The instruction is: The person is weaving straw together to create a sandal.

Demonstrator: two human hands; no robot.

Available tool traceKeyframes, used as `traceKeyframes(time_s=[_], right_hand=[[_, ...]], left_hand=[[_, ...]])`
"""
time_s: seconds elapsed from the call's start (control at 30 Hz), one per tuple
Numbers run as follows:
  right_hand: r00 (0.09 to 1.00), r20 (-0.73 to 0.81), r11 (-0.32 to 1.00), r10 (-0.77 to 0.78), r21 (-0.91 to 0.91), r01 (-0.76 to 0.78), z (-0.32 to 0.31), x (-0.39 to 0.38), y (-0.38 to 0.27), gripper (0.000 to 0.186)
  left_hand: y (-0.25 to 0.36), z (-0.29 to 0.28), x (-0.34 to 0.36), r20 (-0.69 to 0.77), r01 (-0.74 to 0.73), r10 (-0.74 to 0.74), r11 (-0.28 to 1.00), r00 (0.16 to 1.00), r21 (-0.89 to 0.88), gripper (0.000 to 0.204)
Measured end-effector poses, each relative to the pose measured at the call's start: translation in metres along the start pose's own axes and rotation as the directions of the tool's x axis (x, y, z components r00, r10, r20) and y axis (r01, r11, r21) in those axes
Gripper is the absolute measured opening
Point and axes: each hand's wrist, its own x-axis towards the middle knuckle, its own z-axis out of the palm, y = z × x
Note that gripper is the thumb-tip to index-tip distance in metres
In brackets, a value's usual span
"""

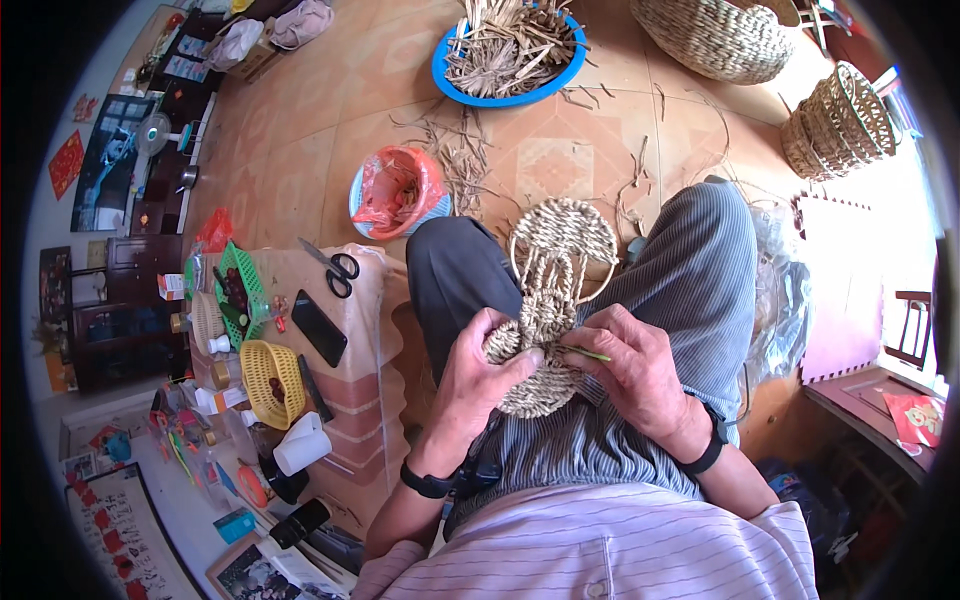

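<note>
- Far left, a low dark cabinet stands by the wall, with a small fan on the floor beyond it.
- Just right of the cabinet, a cloth-covered table carries a green mesh basket, a yellow mesh basket, a black phone and scissors; a white bottle and small clutter sit nearer, at its left end.
- Beyond the table, on the tiled floor, a small bowl lined with a red plastic bag holds scraps, with loose straw strands scattered just right of it.
- Further off, a blue basin is heaped with dried straw.
- The left hand is clenched on the left edge of the woven straw piece, thumb on top and fingers curled under.
- That straw piece lies on the person's lap between the knees: a round woven disc at the far end, open loops in the middle, and a tighter woven oval at the near end between the two hands.
- The right hand pinches a thin green strand against the piece's right edge; the hands partly hide the near oval.
- Far right, a large woven basket and a smaller open-weave basket rest on the floor, well apart from the lap.
- Near right, a pink foam mat leans beside a wooden bench.
</note>
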Motion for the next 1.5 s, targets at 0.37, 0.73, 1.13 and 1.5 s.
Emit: traceKeyframes(time_s=[0.37, 0.73, 1.13, 1.5], right_hand=[[0.982, 0.086, 0.963, -0.168, -0.2, 0.182, 0.012, -0.006, 0.004, 0.015], [0.995, 0.057, 0.98, 0.083, 0.175, -0.092, 0.033, -0.009, 0.008, 0.016], [0.953, -0.111, 0.841, 0.281, 0.506, -0.189, 0.031, -0.006, 0.009, 0.01], [0.843, -0.057, 0.624, 0.535, 0.699, -0.348, 0.007, 0.0, -0.01, 0.041]], left_hand=[[-0.016, 0.017, 0.005, -0.05, -0.107, 0.167, 0.806, 0.985, 0.583, 0.035], [-0.019, 0.009, 0.005, -0.076, -0.091, 0.122, 0.944, 0.99, 0.318, 0.037], [-0.003, 0.023, 0.002, -0.037, -0.206, 0.24, 0.894, 0.97, 0.398, 0.043], [-0.035, 0.006, 0.012, 0.039, 0.023, -0.025, 0.999, 0.999, 0.046, 0.049]])
